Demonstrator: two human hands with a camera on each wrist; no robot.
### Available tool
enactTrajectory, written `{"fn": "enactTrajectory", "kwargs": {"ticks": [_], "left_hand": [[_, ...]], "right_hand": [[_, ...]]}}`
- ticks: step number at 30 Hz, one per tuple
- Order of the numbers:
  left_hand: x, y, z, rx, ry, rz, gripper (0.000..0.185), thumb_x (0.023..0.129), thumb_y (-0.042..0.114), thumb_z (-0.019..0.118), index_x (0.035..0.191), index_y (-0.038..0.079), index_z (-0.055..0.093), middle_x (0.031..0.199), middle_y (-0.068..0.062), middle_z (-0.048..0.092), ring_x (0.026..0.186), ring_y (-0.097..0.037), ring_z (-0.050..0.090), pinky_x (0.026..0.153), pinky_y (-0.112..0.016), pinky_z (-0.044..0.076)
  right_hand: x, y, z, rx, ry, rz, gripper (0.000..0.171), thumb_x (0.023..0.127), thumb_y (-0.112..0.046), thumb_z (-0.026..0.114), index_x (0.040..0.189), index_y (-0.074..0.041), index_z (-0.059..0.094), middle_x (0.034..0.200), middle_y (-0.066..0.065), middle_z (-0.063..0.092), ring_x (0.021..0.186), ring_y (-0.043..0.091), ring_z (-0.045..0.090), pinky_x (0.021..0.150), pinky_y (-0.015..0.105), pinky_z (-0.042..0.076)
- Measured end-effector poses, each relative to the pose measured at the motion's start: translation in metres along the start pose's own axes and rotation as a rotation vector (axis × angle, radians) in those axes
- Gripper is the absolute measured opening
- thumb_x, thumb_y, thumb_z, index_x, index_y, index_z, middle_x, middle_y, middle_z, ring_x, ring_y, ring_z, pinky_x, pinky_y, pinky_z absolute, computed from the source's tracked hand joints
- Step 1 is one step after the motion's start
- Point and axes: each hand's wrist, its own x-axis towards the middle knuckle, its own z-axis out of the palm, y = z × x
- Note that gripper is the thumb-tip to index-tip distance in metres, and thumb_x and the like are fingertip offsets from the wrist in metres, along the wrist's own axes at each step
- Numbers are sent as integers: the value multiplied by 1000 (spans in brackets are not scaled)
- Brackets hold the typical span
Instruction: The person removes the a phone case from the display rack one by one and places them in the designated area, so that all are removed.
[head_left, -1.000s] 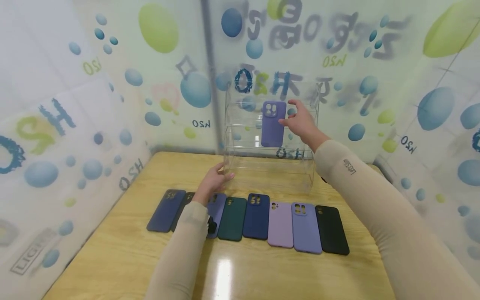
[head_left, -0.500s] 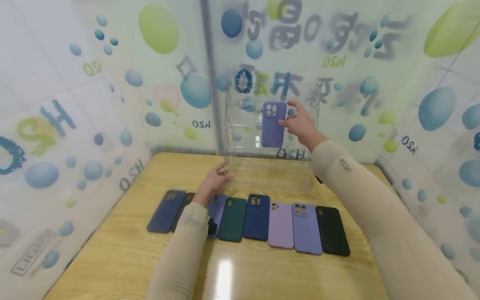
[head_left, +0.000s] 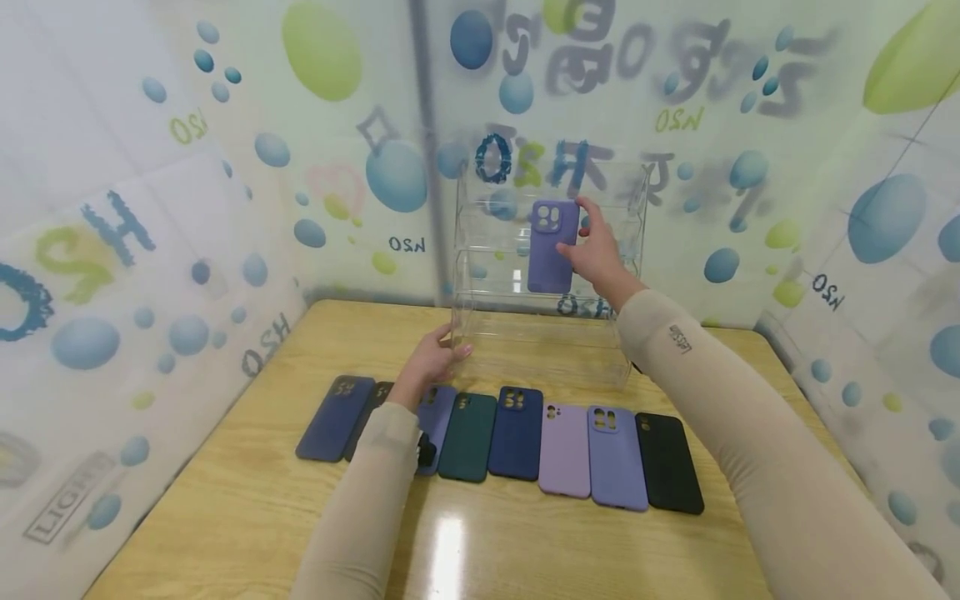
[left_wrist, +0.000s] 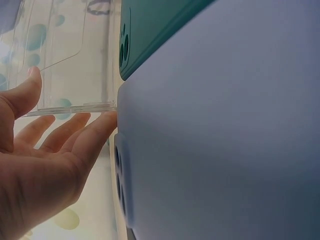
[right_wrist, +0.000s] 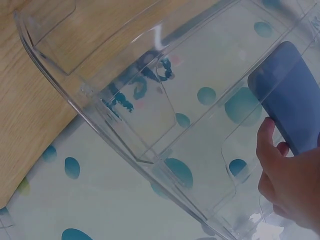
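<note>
Right hand [head_left: 596, 250] barely shifted, purple case [head_left: 551, 247], clear rack [head_left: 480, 333]

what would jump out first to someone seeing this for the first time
Probably the purple case standing upright in the upper part of the clear rack at the back of the table, with the right hand at its edge. Next, the row of cases lying flat in front of the rack, in blues, greens, lilacs and black. The left hand touches the rack's lower left corner.
</note>
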Motion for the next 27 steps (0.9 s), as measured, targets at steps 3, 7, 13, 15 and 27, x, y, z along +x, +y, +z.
{"fn": "enactTrajectory", "kwargs": {"ticks": [3, 7, 13, 15, 27], "left_hand": [[0, 0, 0, 0, 0, 2, 74, 95, 24, 66, 156, 31, 25, 155, -15, 38, 129, -33, 54, 88, -45, 53], [0, 1, 1, -4, 7, 0, 73, 95, 24, 66, 156, 32, 26, 155, -16, 38, 127, -33, 55, 86, -45, 53], [0, 3, 2, -6, 3, 1, 74, 94, 25, 66, 156, 33, 26, 155, -17, 38, 123, -33, 57, 80, -42, 52], [0, 4, 2, -5, -2, 1, 75, 94, 25, 67, 156, 33, 25, 156, -17, 37, 122, -33, 58, 79, -42, 51], [-1, 0, 1, -22, 8, -3, 72, 94, 23, 67, 154, 35, 29, 153, -16, 42, 110, -31, 61, 63, -31, 45]], "right_hand": [[0, 2, 0, 22, 3, -7, 82, 93, -9, 66, 153, -40, 21, 130, 16, 41, 99, 27, 49, 79, 41, 55], [0, 5, 2, 38, 10, -58, 79, 93, -9, 66, 151, -39, 22, 119, 12, 47, 98, 28, 57, 79, 39, 53], [-2, 17, 3, 41, 33, -148, 71, 96, -8, 60, 149, -40, 25, 111, 7, 47, 99, 28, 59, 73, 38, 50], [-3, 20, 2, 34, 41, -165, 68, 98, -9, 58, 148, -41, 26, 111, 6, 47, 98, 27, 58, 71, 38, 52], [-3, 6, -3, -12, 72, -339, 63, 97, -6, 59, 143, -42, 37, 108, 5, 48, 97, 24, 61, 76, 45, 60]]}}
